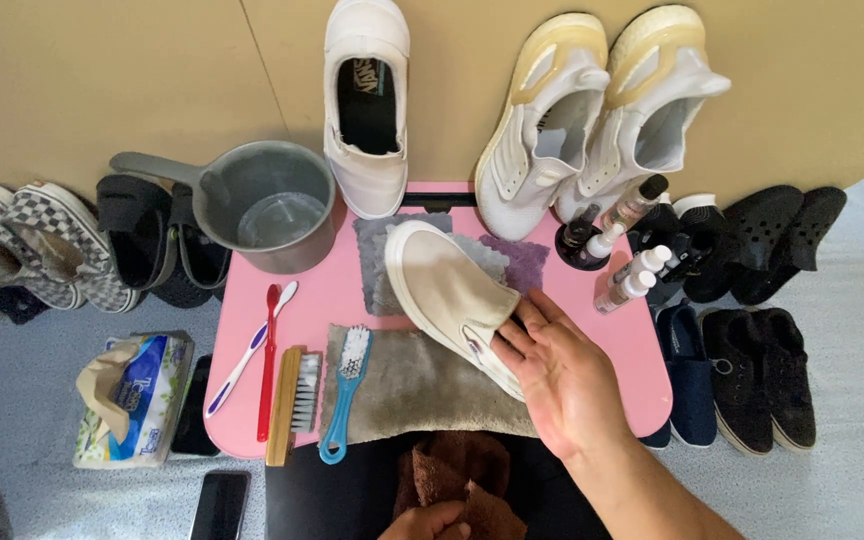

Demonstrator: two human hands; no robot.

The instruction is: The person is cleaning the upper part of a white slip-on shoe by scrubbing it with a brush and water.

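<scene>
On the pink table [642,350], a white slip-on shoe [447,290] lies tilted on its side over a grey towel [412,385]. The right hand [552,375] grips the shoe's heel end, fingers curled around it. Down at the bottom, the left hand [432,522] pinches a brown cloth [467,470]. A blue brush [344,395] lies just beside the shoe.

A grey pot [270,205] holding water stands at the back left of the pink worktop [642,350], with two toothbrushes [257,350], a wooden brush [292,405] and a blue brush [345,392] lying nearer. Small bottles [627,255] cluster at the right, below a pair of white sneakers [592,120]. On the floor lie a tissue pack [132,400], a phone [220,505], checkered shoes [27,245] and dark shoes [757,375].
</scene>
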